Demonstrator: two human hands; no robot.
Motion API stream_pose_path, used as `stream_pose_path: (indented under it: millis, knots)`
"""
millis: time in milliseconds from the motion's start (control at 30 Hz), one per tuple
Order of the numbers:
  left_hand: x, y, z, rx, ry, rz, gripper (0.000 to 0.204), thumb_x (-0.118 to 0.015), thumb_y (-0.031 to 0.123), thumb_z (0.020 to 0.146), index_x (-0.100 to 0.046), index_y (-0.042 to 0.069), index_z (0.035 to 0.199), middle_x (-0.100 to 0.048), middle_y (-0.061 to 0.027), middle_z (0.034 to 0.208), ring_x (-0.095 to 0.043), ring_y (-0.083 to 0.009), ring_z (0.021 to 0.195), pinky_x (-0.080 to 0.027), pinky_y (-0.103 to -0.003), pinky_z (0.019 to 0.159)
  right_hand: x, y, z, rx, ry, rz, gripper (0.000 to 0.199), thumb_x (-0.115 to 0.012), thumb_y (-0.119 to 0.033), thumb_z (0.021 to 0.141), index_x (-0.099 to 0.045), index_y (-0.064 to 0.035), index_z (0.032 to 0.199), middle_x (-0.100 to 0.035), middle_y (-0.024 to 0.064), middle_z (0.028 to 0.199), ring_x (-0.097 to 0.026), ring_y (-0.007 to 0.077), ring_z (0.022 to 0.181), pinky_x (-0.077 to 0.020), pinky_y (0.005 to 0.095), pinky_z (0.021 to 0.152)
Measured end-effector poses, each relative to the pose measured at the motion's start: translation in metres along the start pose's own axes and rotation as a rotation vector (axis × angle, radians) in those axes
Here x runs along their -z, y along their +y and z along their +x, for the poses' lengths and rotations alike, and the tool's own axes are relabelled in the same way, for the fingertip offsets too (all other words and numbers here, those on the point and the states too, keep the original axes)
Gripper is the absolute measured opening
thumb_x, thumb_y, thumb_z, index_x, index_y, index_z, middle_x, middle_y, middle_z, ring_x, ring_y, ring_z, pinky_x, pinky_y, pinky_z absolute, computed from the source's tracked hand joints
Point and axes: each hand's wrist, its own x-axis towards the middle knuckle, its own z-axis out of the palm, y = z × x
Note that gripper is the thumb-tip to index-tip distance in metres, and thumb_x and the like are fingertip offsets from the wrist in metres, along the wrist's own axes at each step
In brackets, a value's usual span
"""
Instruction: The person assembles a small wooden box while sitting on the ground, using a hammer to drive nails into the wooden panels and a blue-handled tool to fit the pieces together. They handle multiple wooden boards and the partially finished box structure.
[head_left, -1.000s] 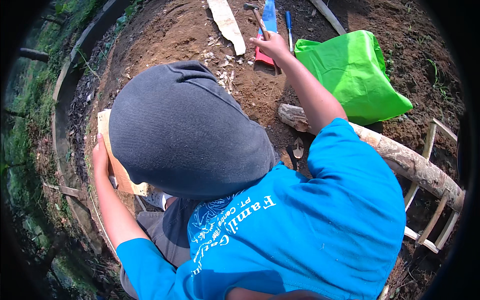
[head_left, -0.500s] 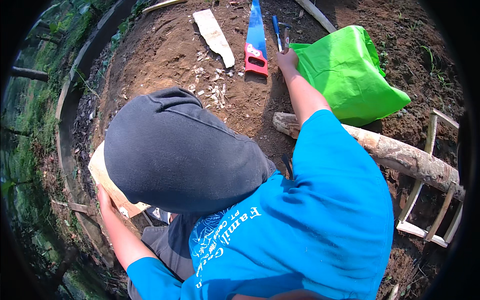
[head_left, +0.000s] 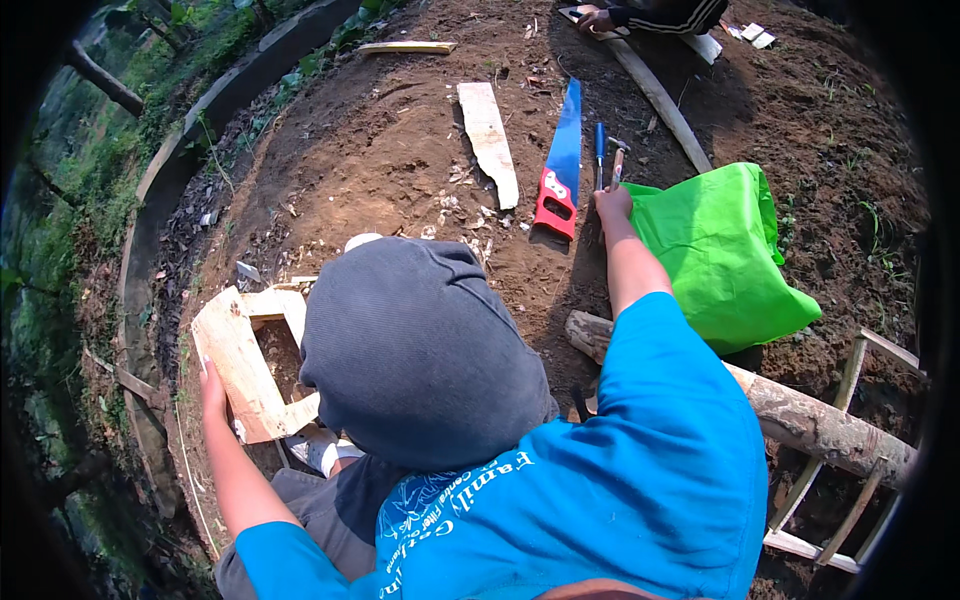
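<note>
My left hand (head_left: 213, 397) grips the outer edge of a pale wooden frame (head_left: 238, 362) made of flat boards, beside my bent knee (head_left: 420, 350) in dark grey cloth. The knee hides the frame's right part. My right arm reaches forward, and my right hand (head_left: 613, 203) is closed round the lower handle of a hammer (head_left: 618, 166) lying on the soil. Close to its left lies a blue-handled tool (head_left: 600, 142) with a thin metal shaft; its tip is not clear. A handsaw (head_left: 560, 170) with a blue blade and red handle rests further left.
A bright green bag (head_left: 705, 250) lies right of my right hand. Below it are a bark-covered log (head_left: 830, 425) and thin wooden frames (head_left: 845, 490). A rough board (head_left: 488, 140) and wood chips lie left of the saw. At the top, another person's hand (head_left: 597, 20) touches pale wood.
The view has shifted, bringing more of the wooden frame and another person's arm into sight. My right hand stays at the hammer handle; my left still holds the frame.
</note>
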Motion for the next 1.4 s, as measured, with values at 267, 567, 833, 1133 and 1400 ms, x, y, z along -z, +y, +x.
stream_pose_path:
  millis: [267, 567, 833, 1133, 1400]
  knots:
    - [-0.001, 0.015, -0.014, -0.019, -0.088, 0.187, 0.091, -0.035, 0.072, 0.100, -0.041, -0.005, 0.150, -0.054, -0.0202, 0.146, -0.053, -0.0339, 0.133, -0.038, -0.042, 0.112, 0.042, -0.046, -0.055, -0.094, -0.438, 0.986, 0.017, -0.076, -0.011, 0.091, -0.061, -0.0025, 0.093, -0.070, 0.0068, 0.088, -0.067, 0.0132, 0.074, -0.0593, 0.0268, 0.066]
    - [-0.017, 0.027, -0.059, 0.346, -0.395, -0.034, 0.092, -0.025, 0.078, 0.098, -0.039, 0.006, 0.154, -0.054, -0.0130, 0.148, -0.053, -0.0341, 0.134, -0.048, -0.053, 0.101, 0.113, -0.190, -0.157, 0.266, -0.809, 1.074, 0.027, -0.074, -0.008, 0.093, -0.048, -0.0071, 0.100, -0.070, 0.0185, 0.107, -0.072, 0.0219, 0.097, -0.0609, 0.0317, 0.088]
    - [-0.019, 0.126, -0.047, -0.419, 0.421, 0.147, 0.104, -0.066, 0.057, 0.090, -0.015, -0.001, 0.160, -0.005, -0.0294, 0.166, -0.015, -0.0439, 0.154, -0.022, -0.050, 0.122, 0.146, -0.329, -0.273, 0.685, -1.353, 0.797, 0.022, -0.069, -0.008, 0.096, -0.048, -0.0079, 0.100, -0.070, 0.0230, 0.113, -0.072, 0.0248, 0.105, -0.0610, 0.0353, 0.094]
    - [0.019, 0.304, -0.167, -0.798, -0.275, -0.892, 0.062, -0.052, 0.053, 0.102, -0.049, -0.003, 0.128, -0.060, -0.0250, 0.126, -0.063, -0.0370, 0.119, -0.060, -0.048, 0.094, 0.122, -0.456, -0.386, 1.228, -1.677, 0.419, 0.019, -0.066, -0.011, 0.099, -0.047, -0.0106, 0.102, -0.071, 0.0194, 0.117, -0.070, 0.0255, 0.113, -0.0606, 0.0377, 0.094]
    - [0.154, 0.250, -0.224, -0.811, -0.070, -0.879, 0.030, -0.055, 0.031, 0.105, -0.061, 0.002, 0.100, -0.071, -0.0127, 0.091, -0.075, -0.0279, 0.086, -0.066, -0.042, 0.071, 0.102, -0.502, -0.461, 1.482, -1.584, 0.156, 0.029, -0.069, -0.026, 0.098, -0.051, -0.0077, 0.112, -0.073, 0.0171, 0.113, -0.075, 0.0200, 0.099, -0.0625, 0.0338, 0.086]
